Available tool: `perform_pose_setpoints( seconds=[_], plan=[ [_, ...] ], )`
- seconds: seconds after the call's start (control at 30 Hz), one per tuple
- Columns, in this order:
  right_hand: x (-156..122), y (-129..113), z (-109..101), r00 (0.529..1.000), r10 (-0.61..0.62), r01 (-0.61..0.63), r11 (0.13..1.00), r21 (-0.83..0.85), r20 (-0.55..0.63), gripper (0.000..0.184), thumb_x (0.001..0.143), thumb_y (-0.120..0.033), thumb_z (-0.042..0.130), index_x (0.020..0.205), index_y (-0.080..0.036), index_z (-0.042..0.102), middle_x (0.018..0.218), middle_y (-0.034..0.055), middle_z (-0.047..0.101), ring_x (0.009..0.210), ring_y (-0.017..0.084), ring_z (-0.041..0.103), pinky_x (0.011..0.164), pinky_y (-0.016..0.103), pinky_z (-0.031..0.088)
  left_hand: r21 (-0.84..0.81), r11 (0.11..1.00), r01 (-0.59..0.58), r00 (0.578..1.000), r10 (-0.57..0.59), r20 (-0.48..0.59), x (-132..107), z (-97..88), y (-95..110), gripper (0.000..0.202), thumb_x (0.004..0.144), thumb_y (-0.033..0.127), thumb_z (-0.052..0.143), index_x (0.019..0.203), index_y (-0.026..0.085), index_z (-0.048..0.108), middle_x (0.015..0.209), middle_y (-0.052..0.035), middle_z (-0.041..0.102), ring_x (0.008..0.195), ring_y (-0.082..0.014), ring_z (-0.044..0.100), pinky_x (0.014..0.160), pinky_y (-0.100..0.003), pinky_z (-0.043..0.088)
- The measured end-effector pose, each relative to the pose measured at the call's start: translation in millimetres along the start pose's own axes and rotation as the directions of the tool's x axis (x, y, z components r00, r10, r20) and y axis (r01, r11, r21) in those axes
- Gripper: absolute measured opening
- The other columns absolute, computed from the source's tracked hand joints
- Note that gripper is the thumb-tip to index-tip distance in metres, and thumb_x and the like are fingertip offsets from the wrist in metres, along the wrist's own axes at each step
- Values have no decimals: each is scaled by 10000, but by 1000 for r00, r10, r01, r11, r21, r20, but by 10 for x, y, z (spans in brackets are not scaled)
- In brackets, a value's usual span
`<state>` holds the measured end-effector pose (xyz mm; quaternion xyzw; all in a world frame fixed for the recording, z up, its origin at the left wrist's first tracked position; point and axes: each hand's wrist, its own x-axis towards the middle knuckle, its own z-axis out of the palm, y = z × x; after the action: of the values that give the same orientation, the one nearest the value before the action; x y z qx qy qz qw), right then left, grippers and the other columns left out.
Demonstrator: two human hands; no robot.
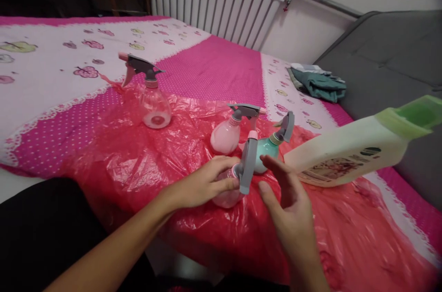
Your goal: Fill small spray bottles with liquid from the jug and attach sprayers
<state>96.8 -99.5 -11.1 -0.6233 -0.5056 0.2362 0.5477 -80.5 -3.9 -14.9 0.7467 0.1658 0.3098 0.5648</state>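
My left hand [203, 183] is wrapped round a small pink spray bottle [229, 193] with a grey trigger head [247, 163], resting on a red plastic sheet [138, 163]. My right hand [288, 202] hovers just right of that trigger head with fingers spread, holding nothing. Behind them stand a second pink spray bottle [226, 135] and a teal spray bottle [267, 149]. A clear spray bottle [155, 105] stands further left. A large cream bottle with a green cap [359, 149] lies on its side at the right.
The red sheet covers part of a bed with a pink and white flowered cover [69, 66]. Folded teal cloth [319, 82] lies near the grey headboard [390, 61]. A white radiator [214, 2] lines the far wall. A dark-clothed leg [41, 232] is at the lower left.
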Motion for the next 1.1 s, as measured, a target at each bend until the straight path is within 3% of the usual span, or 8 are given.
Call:
perform_pose_setpoints(
  seconds=[0.17, 0.27, 0.4, 0.57, 0.87, 0.93, 1.03, 1.1],
  plan=[
    [175, -104, 84, 948, -90, 10, 967, 255, 306, 472, 929, -267, 720, 1387, -301, 609, 1453, 60, 651, 1340, 220, 635, 1178, 449, 504, 222, 974, 49, 999, -46, -18, -40, -13, 3, 266, 1018, 437, 608, 1170, 221, 634, 1243, -98, 675, 1189, -291, 619, 1103, -503, 463],
    [199, -85, 157, 924, -77, -46, 949, 311, 375, 434, 935, -231, 698, 1356, -282, 606, 1388, 76, 689, 1308, 232, 658, 1132, 454, 542, 208, 977, 38, 999, -37, -9, -59, -15, 7, 259, 995, 367, 652, 1216, 235, 618, 1325, -100, 665, 1234, -290, 624, 1110, -497, 473],
    [180, -48, 191, 965, -89, 13, 955, 296, 246, 528, 871, -161, 730, 1317, -321, 497, 1280, 32, 718, 1178, 186, 710, 1022, 378, 583, 124, 991, 48, 999, -47, -13, -42, 13, 18, 299, 960, 352, 703, 1204, 238, 574, 1350, -95, 664, 1232, -282, 650, 1082, -464, 498],
    [180, -36, 194, 991, -72, 40, 964, 263, 114, 634, 740, -124, 813, 1210, -325, 437, 1026, -56, 735, 952, 130, 732, 875, 268, 570, 86, 988, 126, 991, -122, -51, 4, 75, 21, 379, 914, 370, 752, 1128, 234, 471, 1226, -91, 677, 1081, -272, 701, 902, -404, 550],
    [2, -99, 380, 990, 56, -38, 990, 138, -132, 468, 732, -306, 841, 1138, -201, 632, 1069, 73, 729, 1002, 227, 709, 919, 387, 569, 212, 971, 113, 972, -64, -225, -38, 293, -5, 429, 900, 283, 732, 1160, 235, 394, 1308, -164, 649, 1211, -353, 674, 991, -506, 550],
    [-26, -90, 410, 990, 65, -50, 992, 119, -124, 413, 786, -353, 813, 1142, -192, 679, 1150, 104, 732, 1104, 259, 700, 1009, 443, 551, 201, 974, 106, 966, -53, -252, -38, 326, -16, 439, 907, 258, 713, 1187, 241, 375, 1334, -164, 637, 1244, -348, 666, 1018, -510, 547],
    [-10, -57, 391, 998, 59, -60, 991, 122, 16, 359, 872, -411, 762, 1170, -212, 743, 1295, 113, 717, 1261, 285, 659, 1144, 511, 483, 178, 980, 84, 970, -39, -241, -38, 311, -53, 511, 882, 235, 739, 1236, 239, 370, 1377, -168, 613, 1275, -348, 656, 1058, -525, 532],
    [23, -29, 349, 996, 61, -71, 985, 158, 67, 368, 871, -435, 770, 1175, -226, 766, 1293, 104, 731, 1249, 289, 675, 1140, 522, 497, 148, 988, 45, 977, -13, -214, -45, 245, -100, 601, 848, 240, 785, 1282, 240, 370, 1422, -175, 584, 1317, -353, 636, 1084, -533, 520]
  ],
)
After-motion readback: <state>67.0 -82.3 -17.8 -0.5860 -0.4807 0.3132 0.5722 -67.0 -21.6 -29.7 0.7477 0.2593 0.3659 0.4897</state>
